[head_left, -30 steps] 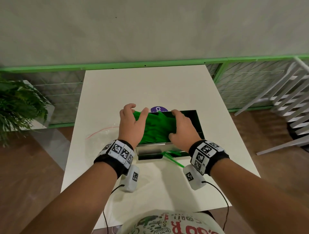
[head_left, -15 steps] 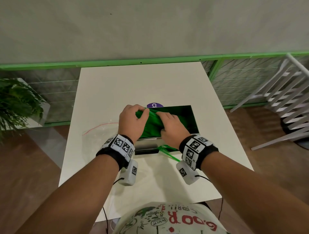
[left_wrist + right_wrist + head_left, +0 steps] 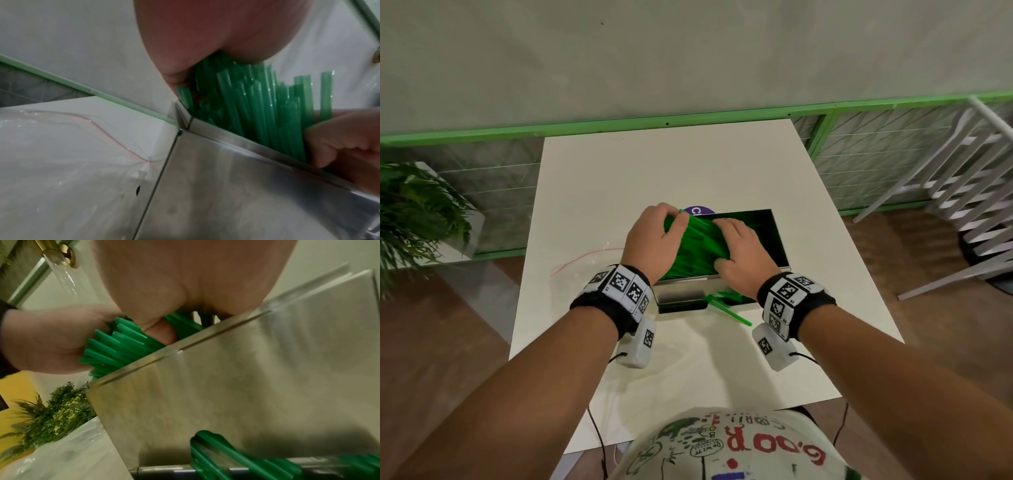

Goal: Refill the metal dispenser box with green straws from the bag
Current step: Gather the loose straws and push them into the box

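Note:
An open metal dispenser box (image 3: 781,240) stands mid-table, its steel front showing in the left wrist view (image 3: 226,186) and the right wrist view (image 3: 246,369). A bundle of green straws (image 3: 695,246) rises tilted out of the box's left part, its ends fanned out (image 3: 257,105) (image 3: 123,344). My left hand (image 3: 673,219) grips the bundle from the left, fingers curled over its top. My right hand (image 3: 722,243) grips it from the right, thumb on the near side. A few straws (image 3: 729,308) poke from the tray at the box's foot (image 3: 226,459).
A clear plastic bag (image 3: 585,260) with a red zip line lies flat left of the box (image 3: 61,146). A purple sticker (image 3: 697,209) shows behind the box. A potted plant (image 3: 410,212) stands off the table's left; white chairs (image 3: 969,205) stand right.
My right hand has slid left along the straws toward my left hand. The straws, spread flat across the box before, are now gathered into a tilted bundle at its left end.

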`<action>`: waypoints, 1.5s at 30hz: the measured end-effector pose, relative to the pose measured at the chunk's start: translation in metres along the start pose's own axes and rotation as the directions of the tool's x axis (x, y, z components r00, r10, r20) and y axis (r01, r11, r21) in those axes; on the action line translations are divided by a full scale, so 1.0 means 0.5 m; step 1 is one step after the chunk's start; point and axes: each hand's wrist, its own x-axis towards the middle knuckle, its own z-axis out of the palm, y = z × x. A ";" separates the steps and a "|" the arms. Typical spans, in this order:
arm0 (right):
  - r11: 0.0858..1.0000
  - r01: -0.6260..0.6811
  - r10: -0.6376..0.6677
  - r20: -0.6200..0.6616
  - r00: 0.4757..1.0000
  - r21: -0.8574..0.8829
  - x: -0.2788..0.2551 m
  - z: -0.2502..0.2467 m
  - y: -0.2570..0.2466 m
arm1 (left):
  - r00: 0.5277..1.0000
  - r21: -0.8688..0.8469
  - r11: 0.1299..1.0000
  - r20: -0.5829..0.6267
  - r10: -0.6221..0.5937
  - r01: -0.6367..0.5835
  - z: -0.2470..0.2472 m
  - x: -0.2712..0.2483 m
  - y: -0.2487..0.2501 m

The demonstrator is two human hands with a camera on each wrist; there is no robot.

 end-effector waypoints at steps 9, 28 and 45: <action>1.000 0.022 -0.022 -0.004 1.000 -0.013 0.005 0.008 0.016 | 0.973 0.155 0.975 -0.142 0.182 -0.160 -0.029 -0.018 -0.013; 0.996 -0.009 0.014 -0.062 0.998 0.089 0.000 0.003 0.025 | 0.977 0.184 0.961 0.012 -0.211 0.205 0.005 0.008 0.039; 0.996 0.068 -0.069 -0.027 0.997 -0.056 0.000 0.012 0.025 | 0.987 -0.076 0.990 -0.099 -0.128 0.121 -0.050 0.017 -0.002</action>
